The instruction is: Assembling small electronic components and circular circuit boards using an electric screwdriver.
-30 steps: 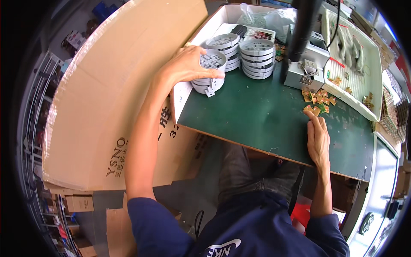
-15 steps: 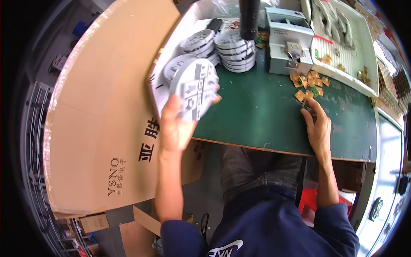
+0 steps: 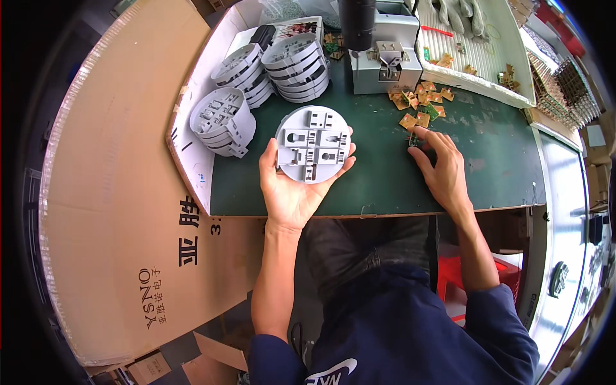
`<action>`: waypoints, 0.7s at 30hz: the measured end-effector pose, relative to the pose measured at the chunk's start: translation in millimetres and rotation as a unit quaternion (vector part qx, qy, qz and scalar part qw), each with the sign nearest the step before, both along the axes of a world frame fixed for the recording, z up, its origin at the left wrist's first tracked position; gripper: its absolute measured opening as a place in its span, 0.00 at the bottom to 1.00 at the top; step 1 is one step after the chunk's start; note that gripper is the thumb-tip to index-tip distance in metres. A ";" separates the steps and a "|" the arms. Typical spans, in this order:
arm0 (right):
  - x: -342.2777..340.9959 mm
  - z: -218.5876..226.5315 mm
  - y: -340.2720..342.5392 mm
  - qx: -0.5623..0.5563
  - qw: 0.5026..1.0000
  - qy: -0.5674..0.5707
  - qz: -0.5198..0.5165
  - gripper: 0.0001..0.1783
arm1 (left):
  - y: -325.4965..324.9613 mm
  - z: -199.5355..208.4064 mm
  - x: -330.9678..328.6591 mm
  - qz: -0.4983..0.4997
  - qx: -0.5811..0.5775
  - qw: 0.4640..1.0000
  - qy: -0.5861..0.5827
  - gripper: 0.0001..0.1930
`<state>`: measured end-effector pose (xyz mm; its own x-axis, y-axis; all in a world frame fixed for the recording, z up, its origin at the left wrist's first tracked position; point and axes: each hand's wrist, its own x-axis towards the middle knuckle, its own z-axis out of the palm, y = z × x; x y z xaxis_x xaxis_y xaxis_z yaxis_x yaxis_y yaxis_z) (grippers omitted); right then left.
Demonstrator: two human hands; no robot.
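Note:
My left hand (image 3: 290, 197) grips a round light-grey plastic housing (image 3: 296, 168) by its rim, with the slotted face turned up. At the right, the thumb and fingertips of my right hand (image 3: 445, 172) are closed on a small circuit board (image 3: 412, 139), mostly covered by the fingers. Just beyond that hand lies a loose pile of small copper-coloured circuit boards (image 3: 423, 96). More round housings stand beyond my left hand: a tilted stack (image 3: 222, 122) on the left and a taller stack (image 3: 298, 70) behind.
A grey metal device (image 3: 375, 77) with a clamp stands at the back of the green tabletop (image 3: 378, 186), behind a black tube (image 3: 357, 25). A white ribbed tray (image 3: 475, 83) holds gloves and boards at the back right. A large cardboard sheet (image 3: 122, 192) borders the left side.
My left hand has brought the housing away from the stacks, and its slotted face now shows. The view has shifted; my right hand stays beside the pile of boards.

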<state>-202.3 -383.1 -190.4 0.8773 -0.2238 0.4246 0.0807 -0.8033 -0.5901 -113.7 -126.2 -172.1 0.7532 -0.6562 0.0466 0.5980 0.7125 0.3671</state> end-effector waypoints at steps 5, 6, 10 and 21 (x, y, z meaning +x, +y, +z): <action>1.4 0.1 0.7 -0.006 1.000 -0.002 -0.002 0.21 | 2.3 -3.4 2.8 0.034 0.042 0.999 -0.008 0.37; 1.5 0.0 0.7 -0.006 1.000 -0.002 -0.001 0.21 | 2.2 -3.8 3.2 0.039 0.046 0.998 -0.008 0.35; 1.8 -0.3 -0.3 -0.007 1.000 -0.002 -0.001 0.21 | 0.3 -3.1 2.9 0.051 0.058 0.997 0.004 0.33; -0.1 0.3 1.3 -0.021 1.000 -0.006 0.000 0.20 | -2.8 9.9 -1.9 0.073 0.106 0.992 0.011 0.29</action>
<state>-202.4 -381.8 -190.1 0.8725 -0.2049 0.4436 0.0873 -0.8278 -0.5541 -115.6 -129.0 -162.2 0.8398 -0.5340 -0.0980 0.5042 0.7002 0.5055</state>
